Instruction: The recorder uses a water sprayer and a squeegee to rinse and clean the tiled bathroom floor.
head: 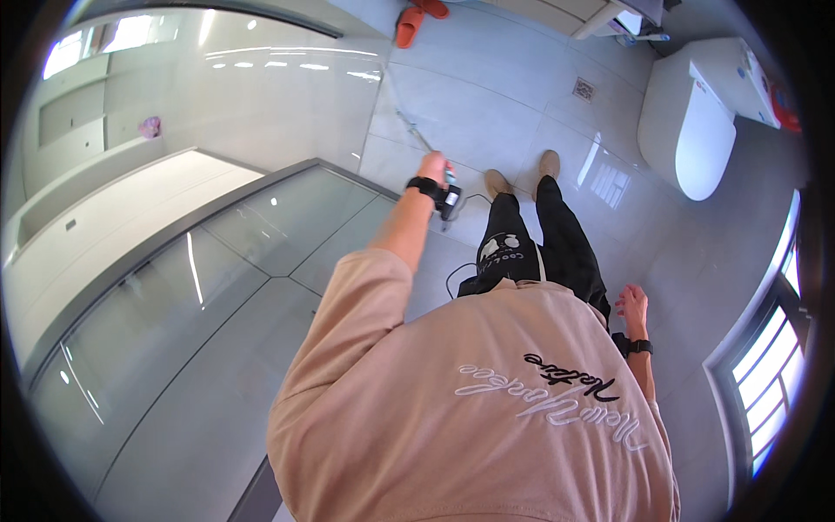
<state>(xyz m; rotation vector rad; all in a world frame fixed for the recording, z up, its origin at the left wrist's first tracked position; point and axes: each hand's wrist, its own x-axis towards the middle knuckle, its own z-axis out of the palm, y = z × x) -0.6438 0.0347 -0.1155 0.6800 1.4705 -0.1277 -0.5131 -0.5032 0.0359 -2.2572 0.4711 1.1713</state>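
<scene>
My left hand (432,167) grips a thin metallic pole (421,137) that slants down toward the tiled floor beside a glass panel. The pole's far end is blurred, so what it carries there cannot be told. A black band and a small black device (450,199) with a thin cable sit at my left wrist. Hanging beside my right hip, my right hand (633,304) holds nothing, its fingers loosely bent and apart. A black band circles that wrist too.
A white toilet (708,130) stands at the upper right, near a floor drain (584,90). Orange slippers (409,27) lie by the far wall. To my left runs a dark-framed glass enclosure (261,189) with a white bathtub (150,189) behind. A barred window (763,378) is at right.
</scene>
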